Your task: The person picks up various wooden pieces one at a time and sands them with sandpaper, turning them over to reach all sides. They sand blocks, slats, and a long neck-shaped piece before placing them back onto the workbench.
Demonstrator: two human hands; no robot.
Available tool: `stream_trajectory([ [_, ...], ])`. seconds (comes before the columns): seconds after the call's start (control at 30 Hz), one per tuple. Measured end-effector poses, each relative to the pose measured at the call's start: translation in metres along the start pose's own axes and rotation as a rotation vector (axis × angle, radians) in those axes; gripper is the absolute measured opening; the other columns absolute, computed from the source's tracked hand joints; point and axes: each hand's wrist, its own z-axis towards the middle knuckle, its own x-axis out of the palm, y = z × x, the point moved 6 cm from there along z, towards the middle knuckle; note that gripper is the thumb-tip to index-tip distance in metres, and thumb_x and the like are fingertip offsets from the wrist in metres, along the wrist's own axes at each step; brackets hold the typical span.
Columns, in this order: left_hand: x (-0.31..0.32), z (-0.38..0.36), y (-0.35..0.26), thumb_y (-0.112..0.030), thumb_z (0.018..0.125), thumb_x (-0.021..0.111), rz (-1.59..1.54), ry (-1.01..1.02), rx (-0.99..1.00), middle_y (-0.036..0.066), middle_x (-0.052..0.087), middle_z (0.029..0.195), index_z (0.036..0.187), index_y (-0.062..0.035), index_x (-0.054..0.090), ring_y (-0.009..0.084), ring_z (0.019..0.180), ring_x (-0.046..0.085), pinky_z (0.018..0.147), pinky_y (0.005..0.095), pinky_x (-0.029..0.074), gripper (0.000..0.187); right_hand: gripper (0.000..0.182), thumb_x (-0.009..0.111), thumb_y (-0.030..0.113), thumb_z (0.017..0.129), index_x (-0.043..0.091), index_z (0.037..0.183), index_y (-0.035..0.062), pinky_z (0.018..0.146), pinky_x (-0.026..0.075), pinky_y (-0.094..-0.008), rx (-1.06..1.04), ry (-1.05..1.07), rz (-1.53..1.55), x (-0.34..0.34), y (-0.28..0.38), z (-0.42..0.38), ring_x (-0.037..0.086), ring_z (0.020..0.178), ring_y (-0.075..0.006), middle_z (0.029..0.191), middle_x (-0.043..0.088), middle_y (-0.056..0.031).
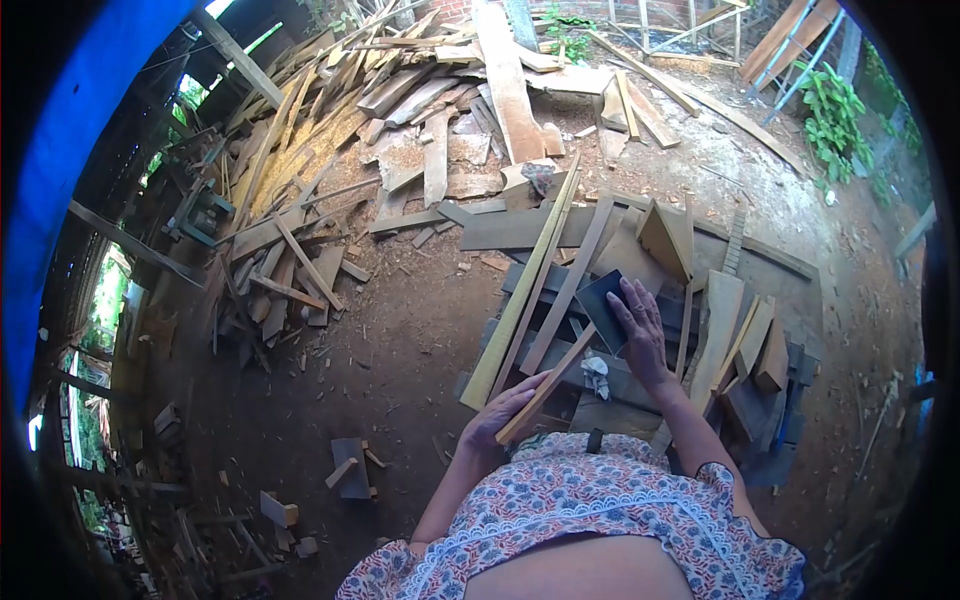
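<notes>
My left hand (pixel 497 418) is closed around the near end of a narrow wooden strip (pixel 550 382), which slants up to the right. Its far end meets the lower edge of a dark rectangular sheet (pixel 598 308), perhaps sandpaper. My right hand (pixel 643 325) grips this sheet along its right side, fingers long across the top and thumb hidden. Under both hands is a low stand of dark boards (pixel 600 412). A crumpled white scrap (pixel 595 377) lies on it, just below the sheet.
Long pale battens (pixel 525 305) lean left of the sheet. Several boards (pixel 717 325) and offcuts (pixel 772 360) lie right of my right hand. A large heap of planks (pixel 435 150) fills the back. Loose wood blocks (pixel 350 468) are on the dirt floor at left.
</notes>
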Motion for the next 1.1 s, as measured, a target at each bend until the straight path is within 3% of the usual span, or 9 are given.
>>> stream_trajectory([
  [0.07, 0.003, 0.001, 0.006, -0.022, 0.095, 0.046, -0.298, 0.476, -0.002, 0.002, 0.05, 0.086, 0.141, -0.0077, 0.028, 0.0053, 0.056, 0.049, 0.049, 0.0192, 0.042, 0.051, 0.063, 0.052, -0.012, 0.07, 0.051, 0.127, 0.0143, 0.107, 0.029, -0.0451, 0.059, -0.032, -0.006, -0.004, -0.001, 0.004, 0.035, 0.13, -0.0329, 0.14, 0.039, -0.0113],
  [0.17, 0.018, -0.003, 0.008, -0.022, 0.094, 0.048, -0.697, 0.71, 0.025, 0.001, 0.042, 0.071, 0.14, -0.0076, 0.026, 0.006, 0.046, 0.043, 0.042, 0.019, 0.037, 0.054, 0.06, 0.048, -0.012, 0.074, 0.048, 0.13, 0.0102, 0.108, 0.03, -0.042, 0.349, -0.147, 0.424, -0.009, -0.01, 0.003, 0.037, 0.129, -0.0334, 0.138, 0.04, -0.0136],
  [0.23, 0.02, 0.012, 0.015, -0.023, 0.094, 0.048, -0.766, 0.637, 0.031, 0.001, 0.038, 0.067, 0.134, -0.0068, 0.034, 0.0061, 0.046, 0.041, 0.041, 0.0178, 0.034, 0.045, 0.053, 0.044, -0.012, 0.079, 0.042, 0.13, 0.0006, 0.108, 0.029, -0.0389, 0.488, 0.009, 0.651, -0.003, 0.002, -0.008, 0.038, 0.127, -0.0367, 0.136, 0.04, -0.0201],
  [0.33, -0.012, 0.05, 0.04, -0.026, 0.095, 0.046, -0.649, 0.194, 0.037, 0.001, 0.039, 0.068, 0.115, -0.0057, 0.045, 0.0069, 0.045, 0.037, 0.039, 0.0173, 0.031, 0.028, 0.055, 0.047, -0.003, 0.081, 0.044, 0.133, 0.0134, 0.109, 0.028, -0.0411, 0.065, 0.039, 0.404, -0.005, 0.054, -0.014, 0.036, 0.13, -0.0308, 0.139, 0.039, -0.0123],
  [0.4, -0.004, 0.052, 0.041, -0.025, 0.095, 0.046, -0.603, 0.223, -0.021, 0.001, 0.039, 0.067, 0.115, -0.0057, 0.045, 0.0068, 0.045, 0.037, 0.039, 0.0171, 0.031, 0.028, 0.052, 0.053, 0.005, 0.081, 0.047, 0.131, 0.0202, 0.111, 0.022, -0.0447, -0.287, 0.223, 0.23, 0.008, 0.085, -0.032, 0.033, 0.132, -0.028, 0.14, 0.039, -0.0098],
  [0.67, 0.003, 0.033, 0.053, -0.022, 0.095, 0.045, -0.312, 0.293, -0.28, 0.0, 0.039, 0.065, 0.118, -0.0066, 0.046, 0.0055, 0.044, 0.035, 0.035, 0.0159, 0.027, 0.028, 0.052, 0.054, 0.006, 0.078, 0.048, 0.13, 0.0136, 0.109, 0.022, -0.0488, 0.057, -0.014, -0.155, 0.016, -0.036, -0.039, 0.033, 0.132, -0.0304, 0.142, 0.036, -0.0127],
  [0.77, 0.024, 0.02, 0.038, -0.024, 0.096, 0.044, -0.16, 0.278, -0.278, -0.001, 0.039, 0.062, 0.124, -0.0072, 0.045, 0.0049, 0.043, 0.035, 0.034, 0.016, 0.028, 0.033, 0.044, 0.047, 0.0, 0.085, 0.049, 0.128, 0.0103, 0.106, 0.031, -0.04, 0.425, -0.259, 0.0, 0.004, -0.092, -0.046, 0.039, 0.127, -0.0308, 0.136, 0.043, -0.0148],
  [0.83, 0.04, 0.021, 0.028, -0.026, 0.096, 0.043, -0.01, 0.228, -0.249, -0.002, 0.039, 0.061, 0.126, -0.007, 0.044, 0.0047, 0.042, 0.035, 0.034, 0.0163, 0.028, 0.035, 0.038, 0.048, 0.005, 0.088, 0.049, 0.126, 0.005, 0.099, 0.036, -0.0384, 0.628, -0.273, 0.563, -0.002, -0.109, -0.061, 0.047, 0.12, -0.0306, 0.126, 0.05, -0.0205],
  [1.1, 0.049, 0.043, 0.04, -0.028, 0.098, 0.041, 0.061, 0.259, -0.34, -0.001, 0.041, 0.059, 0.124, -0.0052, 0.044, 0.0046, 0.041, 0.038, 0.033, 0.0159, 0.029, 0.035, 0.022, 0.052, 0.005, 0.083, 0.058, 0.104, 0.0051, 0.075, 0.047, -0.0381, 0.032, -0.103, 0.135, -0.053, -0.045, -0.061, 0.06, 0.087, -0.0292, 0.098, 0.065, -0.0088],
])
